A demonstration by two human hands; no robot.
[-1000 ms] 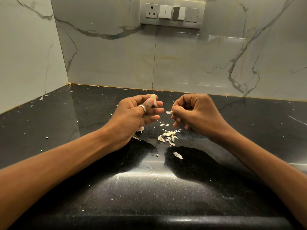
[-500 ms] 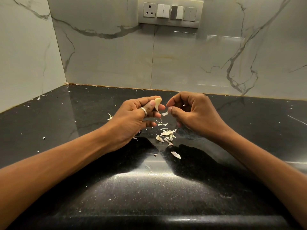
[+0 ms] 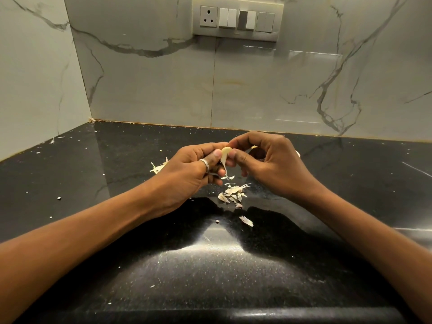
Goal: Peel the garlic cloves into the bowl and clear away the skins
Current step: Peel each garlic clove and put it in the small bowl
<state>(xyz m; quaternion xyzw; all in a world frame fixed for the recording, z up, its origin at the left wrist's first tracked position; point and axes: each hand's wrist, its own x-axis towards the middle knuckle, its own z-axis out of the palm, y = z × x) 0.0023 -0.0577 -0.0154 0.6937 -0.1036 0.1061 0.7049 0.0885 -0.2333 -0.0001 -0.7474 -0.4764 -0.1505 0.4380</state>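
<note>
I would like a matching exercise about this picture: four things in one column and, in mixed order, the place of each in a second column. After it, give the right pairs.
Things:
1. garlic clove
2. ring
3. pile of skins
4. switch panel

Places:
A. worn on the left hand
B. mounted on the wall
C. pinched between the left hand and the right hand
D. lying on the black counter

Right pairs: 1-C, 2-A, 3-D, 4-B.
</note>
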